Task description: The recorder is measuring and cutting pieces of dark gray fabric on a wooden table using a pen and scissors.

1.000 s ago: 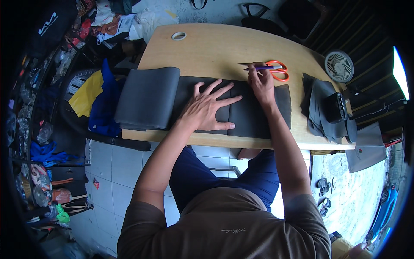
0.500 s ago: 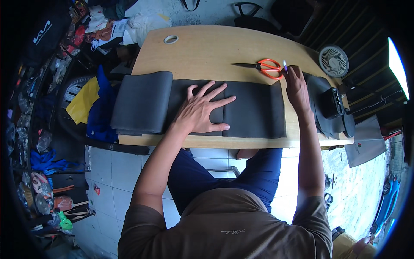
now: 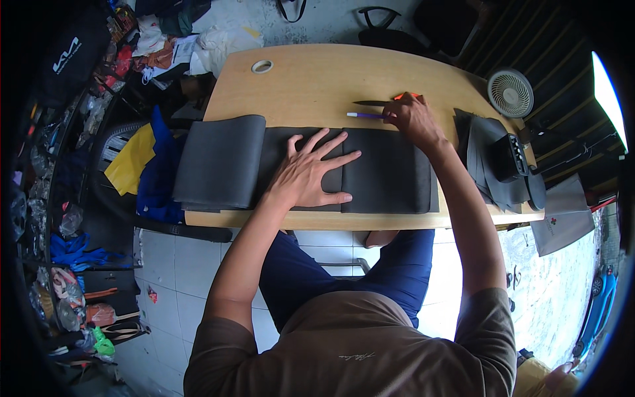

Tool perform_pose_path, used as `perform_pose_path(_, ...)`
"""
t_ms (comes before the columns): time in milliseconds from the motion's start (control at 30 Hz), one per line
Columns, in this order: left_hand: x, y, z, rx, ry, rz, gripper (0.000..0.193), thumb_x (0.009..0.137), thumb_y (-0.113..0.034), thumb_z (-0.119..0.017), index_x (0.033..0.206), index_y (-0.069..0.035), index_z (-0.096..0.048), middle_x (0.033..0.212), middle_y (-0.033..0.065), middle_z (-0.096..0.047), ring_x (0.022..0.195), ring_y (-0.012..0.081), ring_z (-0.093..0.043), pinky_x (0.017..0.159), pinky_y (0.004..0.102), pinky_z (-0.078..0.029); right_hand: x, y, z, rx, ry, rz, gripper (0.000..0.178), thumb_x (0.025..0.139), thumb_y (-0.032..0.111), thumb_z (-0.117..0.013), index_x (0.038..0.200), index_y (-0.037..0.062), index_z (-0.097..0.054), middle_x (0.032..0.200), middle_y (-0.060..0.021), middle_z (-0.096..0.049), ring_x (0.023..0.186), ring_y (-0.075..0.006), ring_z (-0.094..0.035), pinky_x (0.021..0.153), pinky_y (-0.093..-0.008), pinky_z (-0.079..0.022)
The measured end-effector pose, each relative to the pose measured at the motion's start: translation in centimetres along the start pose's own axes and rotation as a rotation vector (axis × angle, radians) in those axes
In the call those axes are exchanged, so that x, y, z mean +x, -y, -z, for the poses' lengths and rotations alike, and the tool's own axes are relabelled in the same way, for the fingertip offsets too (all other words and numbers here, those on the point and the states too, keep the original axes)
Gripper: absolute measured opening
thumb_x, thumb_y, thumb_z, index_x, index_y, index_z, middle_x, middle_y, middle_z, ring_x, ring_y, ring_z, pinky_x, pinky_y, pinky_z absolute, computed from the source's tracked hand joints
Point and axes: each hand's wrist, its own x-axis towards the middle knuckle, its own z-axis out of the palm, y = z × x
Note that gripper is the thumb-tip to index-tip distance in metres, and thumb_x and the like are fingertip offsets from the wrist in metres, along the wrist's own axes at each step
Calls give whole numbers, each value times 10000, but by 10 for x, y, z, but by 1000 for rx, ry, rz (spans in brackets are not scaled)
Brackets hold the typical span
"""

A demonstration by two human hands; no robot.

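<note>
My left hand (image 3: 305,167) lies flat with fingers spread, pressing on a long dark grey sheet of material (image 3: 383,171). The sheet's left part is folded over into a thick flap (image 3: 221,159), and its right edge bulges up slightly. My right hand (image 3: 415,124) is closed around a slim purple pen (image 3: 365,115) with a white end, just beyond the sheet's far right part. The pen points left. Beside that hand lies a pair of scissors (image 3: 372,103) with dark blades; my hand hides most of its orange handles.
A roll of tape (image 3: 262,66) lies at the table's far left. More dark grey pieces (image 3: 477,159) sit at the right end, with a black box-shaped device (image 3: 509,157) on them. A round fan (image 3: 510,93) stands behind. Yellow cloth (image 3: 130,159) hangs over a chair at left.
My right hand has moved left with the pen, from beside the scissors' handles to over them. The pen has swung from upright to level. My left hand stays on the sheet.
</note>
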Motion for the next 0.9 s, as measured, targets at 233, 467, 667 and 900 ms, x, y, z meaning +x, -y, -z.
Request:
perform_pose_path(233, 1, 1, -4, -3, -24, -12, 950, 820, -818, -800, 1667, -445, -585, 1845, 79, -404, 1690, 374, -360, 1290, 719, -225, -3, -5, -3, 140, -47, -79, 154, 987, 218, -824, 1045, 75, -815, 1002, -115, -809, 1053, -322, -758, 997, -486, -524)
perform_pose_path(467, 1, 0, 1, -14, 13, 0, 971, 817, -793, -817, 1682, -426, -574, 1864, 71, -369, 1704, 374, -333, 1309, 690, -200, -39, 1, 8, 338, -115, -129, 126, 1000, 117, -799, 1037, -1, -773, 961, -195, -794, 930, -397, -796, 828, -490, -611)
perform_pose_path(667, 2, 0, 1, -32, 16, 3, 972, 807, -789, -818, 1677, -421, -584, 1864, 73, -372, 1707, 369, -330, 1312, 682, -193, -77, 1, 44, 406, -207, -352, 184, 1005, 143, -805, 1083, -22, -789, 964, -202, -818, 913, -400, -811, 827, -449, -631)
perform_pose_path(900, 1, 0, 3, -33, 26, 17, 976, 799, -762, -830, 1677, -412, -587, 1861, 75, -380, 1706, 368, -330, 1309, 694, -189, -142, 37, 65, 383, -215, -859, 218, 988, 159, -849, 1118, -14, -817, 959, -215, -836, 906, -361, -843, 799, -405, -636)
